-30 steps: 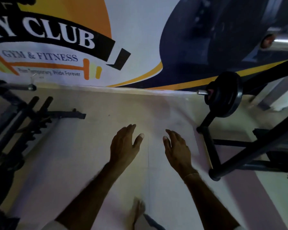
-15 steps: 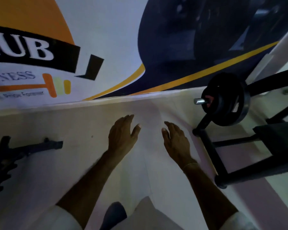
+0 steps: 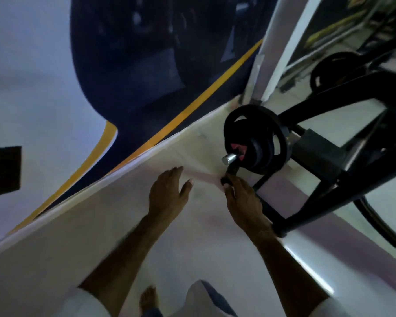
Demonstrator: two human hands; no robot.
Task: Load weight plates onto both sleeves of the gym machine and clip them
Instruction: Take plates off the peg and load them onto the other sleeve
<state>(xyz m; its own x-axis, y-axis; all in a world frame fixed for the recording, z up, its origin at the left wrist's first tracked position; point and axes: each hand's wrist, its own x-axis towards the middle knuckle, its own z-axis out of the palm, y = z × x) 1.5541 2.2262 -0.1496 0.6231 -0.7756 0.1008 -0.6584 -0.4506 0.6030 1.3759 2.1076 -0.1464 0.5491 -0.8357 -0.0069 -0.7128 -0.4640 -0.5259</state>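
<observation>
Black round weight plates (image 3: 256,138) are sitting stacked on the machine's short chrome sleeve (image 3: 230,158), whose long axis is pointing out toward the person, with a red collar piece (image 3: 238,149) showing at the hub. The sleeve end is lying just above and slightly left of the right hand (image 3: 242,197), clearly the nearer one; its fingers are curling loosely, though whether they are gripping the black frame tube (image 3: 232,172) is unclear. The left hand (image 3: 169,191) is hovering spread and empty over the pale floor (image 3: 124,225). Compared with a moment ago, the sleeve is much closer and the right hand has reached it.
</observation>
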